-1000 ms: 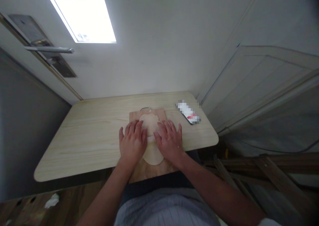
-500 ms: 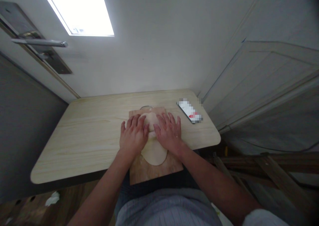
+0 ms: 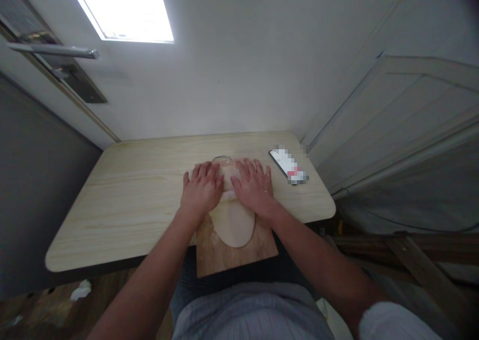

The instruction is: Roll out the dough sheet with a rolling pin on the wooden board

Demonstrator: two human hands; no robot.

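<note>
A flattened oval sheet of pale dough (image 3: 235,225) lies on a wooden cutting board (image 3: 213,257) with a metal handle loop at its far end. My left hand (image 3: 202,187) presses palm down over the left side of the dough, fingers stretched forward. On the right side, my right hand (image 3: 254,182) rests likewise, its fingers spread and a ring on one. Between the thumbs a pale ridge crosses the dough; whether it is a fold or a rolling pin I cannot tell, as my palms cover its ends.
The board's near end juts over the front edge of the light wooden table (image 3: 123,195). A phone (image 3: 286,164) lies right of the board. Behind the table stands a white door with a metal handle (image 3: 56,50). A wooden frame (image 3: 407,255) is at lower right.
Both hands have slid slightly forward over the dough, toward the board's handle end, and the pale ridge has moved with them. More of the near dough shows. The view has shifted a little.
</note>
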